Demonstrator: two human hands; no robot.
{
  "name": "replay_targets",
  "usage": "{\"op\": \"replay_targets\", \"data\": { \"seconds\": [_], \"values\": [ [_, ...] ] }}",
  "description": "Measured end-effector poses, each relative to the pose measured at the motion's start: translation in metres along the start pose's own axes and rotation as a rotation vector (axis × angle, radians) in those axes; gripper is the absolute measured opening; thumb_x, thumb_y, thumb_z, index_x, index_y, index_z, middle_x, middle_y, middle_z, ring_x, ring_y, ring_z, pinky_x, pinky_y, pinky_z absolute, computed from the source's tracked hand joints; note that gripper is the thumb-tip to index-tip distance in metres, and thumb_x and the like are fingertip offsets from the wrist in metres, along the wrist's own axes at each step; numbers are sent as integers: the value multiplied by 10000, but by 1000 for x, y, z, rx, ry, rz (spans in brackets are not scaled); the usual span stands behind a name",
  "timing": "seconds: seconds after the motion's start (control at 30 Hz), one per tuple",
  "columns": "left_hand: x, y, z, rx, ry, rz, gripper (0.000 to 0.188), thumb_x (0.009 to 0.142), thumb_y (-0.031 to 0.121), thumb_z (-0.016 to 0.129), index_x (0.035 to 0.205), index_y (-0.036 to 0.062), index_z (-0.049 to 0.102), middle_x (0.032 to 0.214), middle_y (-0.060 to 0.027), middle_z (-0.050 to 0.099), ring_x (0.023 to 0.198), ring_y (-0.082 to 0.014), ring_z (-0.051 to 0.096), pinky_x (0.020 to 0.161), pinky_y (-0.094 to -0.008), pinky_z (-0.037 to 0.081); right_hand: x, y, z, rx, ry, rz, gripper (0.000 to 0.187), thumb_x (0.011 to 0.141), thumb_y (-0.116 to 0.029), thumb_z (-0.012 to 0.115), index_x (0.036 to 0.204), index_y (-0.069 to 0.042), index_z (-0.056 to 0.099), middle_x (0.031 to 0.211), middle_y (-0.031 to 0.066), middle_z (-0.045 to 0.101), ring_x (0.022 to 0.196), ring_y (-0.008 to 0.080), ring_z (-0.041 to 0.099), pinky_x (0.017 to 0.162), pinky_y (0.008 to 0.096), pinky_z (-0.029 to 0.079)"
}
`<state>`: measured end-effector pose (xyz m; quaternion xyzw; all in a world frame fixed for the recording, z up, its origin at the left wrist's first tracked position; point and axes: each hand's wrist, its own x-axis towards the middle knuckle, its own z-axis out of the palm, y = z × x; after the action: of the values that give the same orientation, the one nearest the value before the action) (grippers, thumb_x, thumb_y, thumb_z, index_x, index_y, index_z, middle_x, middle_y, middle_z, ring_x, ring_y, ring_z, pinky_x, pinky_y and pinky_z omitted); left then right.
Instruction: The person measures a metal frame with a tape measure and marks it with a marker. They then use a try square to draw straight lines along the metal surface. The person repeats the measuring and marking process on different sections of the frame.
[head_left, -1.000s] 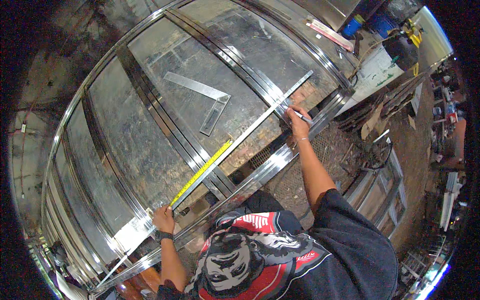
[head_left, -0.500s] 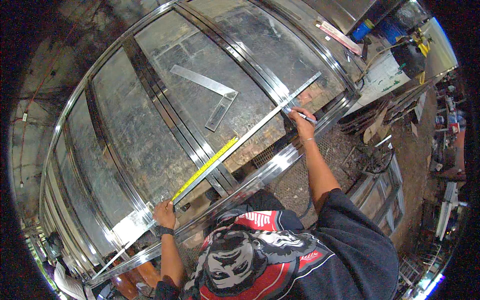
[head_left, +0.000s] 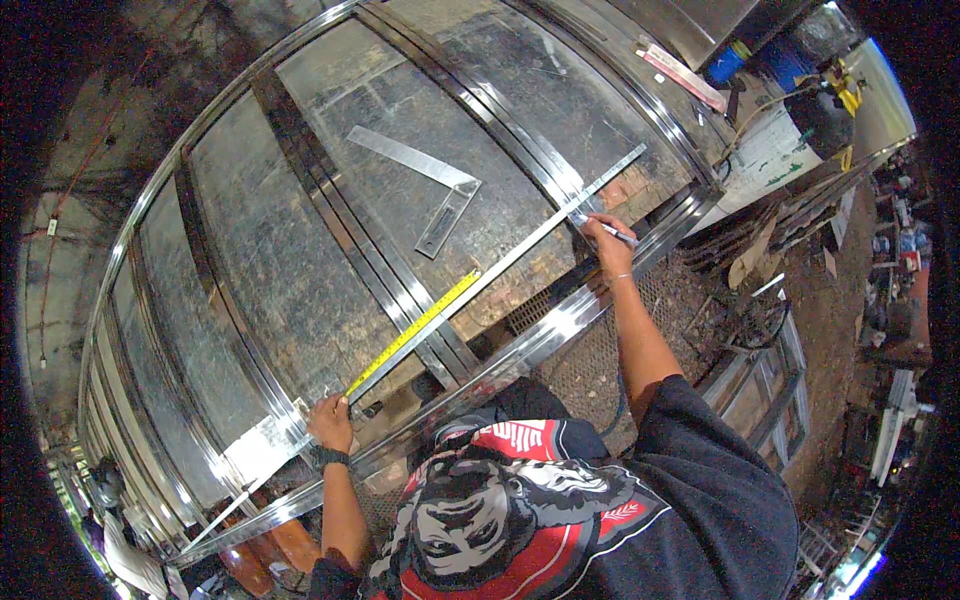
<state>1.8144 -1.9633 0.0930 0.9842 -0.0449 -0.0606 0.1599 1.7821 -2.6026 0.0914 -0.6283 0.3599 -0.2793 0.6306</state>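
Note:
A long, thin metal straightedge (head_left: 532, 238) lies slantwise across the shiny metal bars (head_left: 405, 290) of a large frame. At its lower left part, my left hand (head_left: 331, 424) is closed around the end of a yellow tape measure (head_left: 412, 330), whose blade runs out along the straightedge; the hand hides any case. My right hand (head_left: 608, 247) is closed on a slim pen or marker (head_left: 622, 236), beside the straightedge where it crosses a pair of bars. Its writing tip is too small to make out. A metal try square (head_left: 412, 166) lies on the dark panel beyond.
The frame's polished near rail (head_left: 565, 318) runs between my body and the panel. A long red and white box (head_left: 680, 75) and a blue container (head_left: 727, 62) are at the far right. A smaller metal frame (head_left: 770, 385) stands low on the right, near scrap sheets (head_left: 755, 250).

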Motion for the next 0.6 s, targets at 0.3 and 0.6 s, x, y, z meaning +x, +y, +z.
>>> {"op": "replay_targets", "data": {
  "seconds": [0.3, 0.6],
  "values": [
    [2, 13, -8, 117, 12, 22, 178, 901, 308, 669, 979, 185, 771, 958, -72, 699, 951, -328, 647, 821, -489, 480, -58, -5, 19, -111, -145, -3, 175, 890, -154, 738, 1009, -25, 737, 922, 27, 721, 846, 112, 649, 785, 266, 515],
    [1, 6, -4, 55, -52, -33, 210, 916, 322, 642, 1062, 223, 755, 1015, -46, 674, 1056, -323, 592, 902, -555, 415, -101, -15, 46, -202, -291, -64, 227, 898, -167, 741, 1062, -9, 732, 930, 39, 724, 844, 119, 648, 775, 275, 514]
  ]
}}
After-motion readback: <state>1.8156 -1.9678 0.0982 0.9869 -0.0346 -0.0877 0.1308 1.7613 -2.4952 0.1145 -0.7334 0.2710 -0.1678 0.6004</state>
